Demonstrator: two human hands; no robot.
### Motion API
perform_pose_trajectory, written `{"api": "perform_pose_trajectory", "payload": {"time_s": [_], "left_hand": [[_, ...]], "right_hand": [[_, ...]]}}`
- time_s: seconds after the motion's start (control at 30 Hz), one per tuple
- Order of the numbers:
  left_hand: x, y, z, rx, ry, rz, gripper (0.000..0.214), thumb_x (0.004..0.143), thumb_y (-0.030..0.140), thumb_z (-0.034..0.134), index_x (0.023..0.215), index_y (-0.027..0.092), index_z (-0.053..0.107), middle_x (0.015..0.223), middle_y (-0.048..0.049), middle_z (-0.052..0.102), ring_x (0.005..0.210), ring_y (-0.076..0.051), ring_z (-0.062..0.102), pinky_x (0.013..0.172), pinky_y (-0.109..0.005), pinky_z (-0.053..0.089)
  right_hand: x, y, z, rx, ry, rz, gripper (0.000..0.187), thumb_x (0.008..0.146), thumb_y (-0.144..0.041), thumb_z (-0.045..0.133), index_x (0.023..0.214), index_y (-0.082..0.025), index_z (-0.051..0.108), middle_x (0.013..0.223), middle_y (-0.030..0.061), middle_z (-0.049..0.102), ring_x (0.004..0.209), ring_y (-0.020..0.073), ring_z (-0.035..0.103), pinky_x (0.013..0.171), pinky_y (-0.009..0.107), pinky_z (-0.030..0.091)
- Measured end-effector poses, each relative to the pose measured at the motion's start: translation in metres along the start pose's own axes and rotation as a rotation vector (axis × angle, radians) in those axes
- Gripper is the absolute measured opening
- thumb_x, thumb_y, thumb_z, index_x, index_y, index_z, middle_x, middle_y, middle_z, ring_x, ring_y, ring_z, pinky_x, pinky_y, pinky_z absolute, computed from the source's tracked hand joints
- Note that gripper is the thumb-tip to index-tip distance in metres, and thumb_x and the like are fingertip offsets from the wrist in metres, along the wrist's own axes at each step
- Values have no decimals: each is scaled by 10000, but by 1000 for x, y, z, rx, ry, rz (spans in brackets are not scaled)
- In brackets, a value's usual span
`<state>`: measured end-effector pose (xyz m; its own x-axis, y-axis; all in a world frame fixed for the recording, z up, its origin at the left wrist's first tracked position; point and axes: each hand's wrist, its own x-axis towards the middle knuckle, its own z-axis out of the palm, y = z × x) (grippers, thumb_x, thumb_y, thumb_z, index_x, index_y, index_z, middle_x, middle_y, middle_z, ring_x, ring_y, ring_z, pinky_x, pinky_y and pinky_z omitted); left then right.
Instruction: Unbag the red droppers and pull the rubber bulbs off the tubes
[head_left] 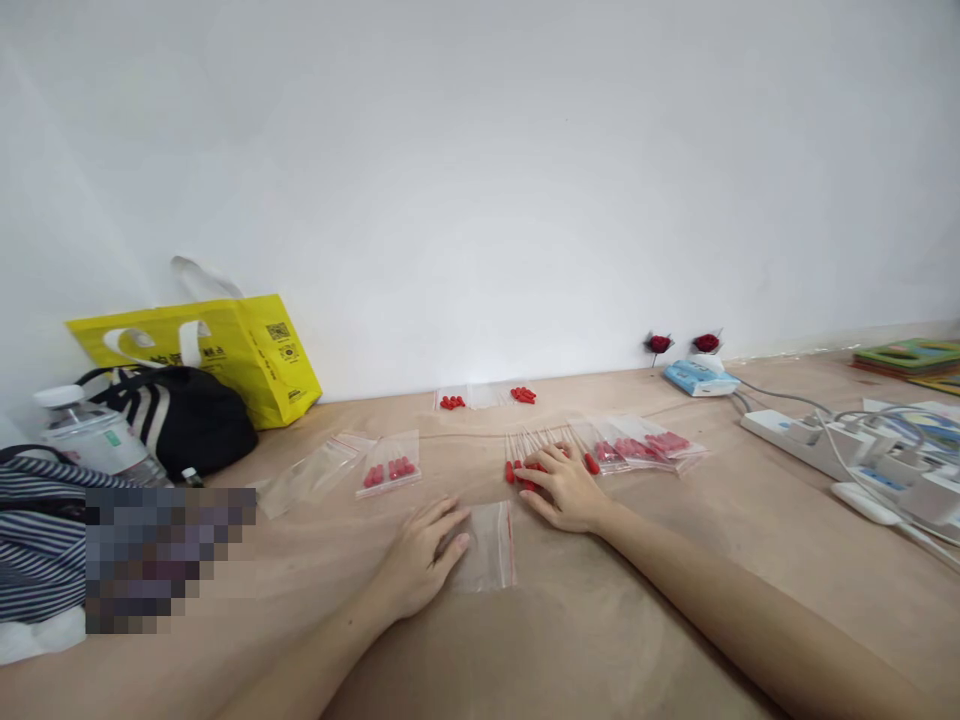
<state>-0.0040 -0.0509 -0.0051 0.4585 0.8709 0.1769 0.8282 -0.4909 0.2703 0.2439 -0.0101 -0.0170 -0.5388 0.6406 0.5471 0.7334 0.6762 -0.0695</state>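
My left hand (426, 555) lies on the left side of a clear zip bag (495, 550), which looks flat and has a red line along its right edge. Its fingers are stretched out, and nothing shows in them. My right hand (566, 490) spreads over a row of thin pale sticks with red tips (510, 471), fingers touching or just above them; some tips are hidden beneath it. Right of that hand, overlapping clear bags (637, 447) hold more red-tipped pieces. Left of the row lies another bag (390, 465) with several red tips inside.
Flat clear bags (315, 470) lie at left. Bags with red tips (451, 403) rest by the wall. A yellow bag (277, 360), black bag (202, 410) and bottle (97, 440) stand left. A tissue pack (699, 378) and power strip (787, 445) with cables sit right.
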Motion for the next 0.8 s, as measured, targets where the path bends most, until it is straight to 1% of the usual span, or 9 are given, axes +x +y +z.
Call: {"api": "perform_pose_trajectory", "payload": {"time_s": [0.1,0.23,0.37,0.47,0.53,0.6,0.63,0.7,0.8], "left_hand": [[-1,0,2,-16,-19,-19,391,819,358,412,1165,209,518,1301,-75,440,1195,-227,393,992,-427,316],[0,4,0,-43,31,-29,368,783,330,464,1117,201,546,1188,-77,544,1083,-221,497,929,-393,385],[3,4,-5,-56,76,-68,381,728,308,529,1090,190,549,1039,-72,610,978,-227,546,864,-385,423],[5,0,-5,-66,105,-103,392,762,338,491,1120,182,527,1090,-84,586,1026,-228,523,887,-385,407],[4,-3,-2,-55,91,-94,415,808,366,426,1174,182,492,1214,-92,515,1123,-231,456,945,-403,357],[3,-6,2,-30,16,-59,451,836,382,371,1236,182,435,1322,-89,410,1218,-231,352,1003,-425,279],[2,-8,4,-18,-20,-44,461,843,386,358,1254,184,414,1350,-83,370,1244,-229,311,1020,-432,247],[2,-9,6,-7,-44,-30,449,848,378,345,1252,195,415,1358,-75,359,1250,-219,302,1025,-423,234],[3,-10,4,-36,36,-38,379,828,342,377,1152,195,506,1249,-80,486,1150,-203,428,969,-371,318]], "right_hand": [[3,0,5,-7,36,12,216,834,-293,456,981,-237,604,912,42,595,877,176,485,840,384,244],[6,3,12,-19,98,66,197,843,-271,452,935,-239,624,867,47,606,848,173,498,820,374,263],[4,0,10,8,121,113,249,828,-338,470,1021,-237,593,940,67,598,894,197,500,839,399,274],[-1,-14,1,100,111,59,336,831,-375,449,1116,-223,542,1041,89,574,956,207,490,866,408,284],[-5,-29,-8,184,35,-64,425,833,-416,425,1205,-217,469,1162,104,521,1042,216,455,903,412,277],[-9,-44,-14,261,-131,-218,499,829,-462,402,1277,-245,378,1293,92,421,1159,226,372,967,439,220],[-11,-50,-17,295,-220,-266,499,837,-471,380,1290,-263,353,1314,79,402,1192,223,342,993,456,178],[-16,-56,-19,344,-353,-277,495,851,-473,348,1306,-282,320,1331,65,387,1227,218,308,1014,480,132],[-22,-55,-19,372,-411,-210,482,851,-466,356,1301,-297,328,1344,48,371,1250,232,276,1015,497,140]]}}
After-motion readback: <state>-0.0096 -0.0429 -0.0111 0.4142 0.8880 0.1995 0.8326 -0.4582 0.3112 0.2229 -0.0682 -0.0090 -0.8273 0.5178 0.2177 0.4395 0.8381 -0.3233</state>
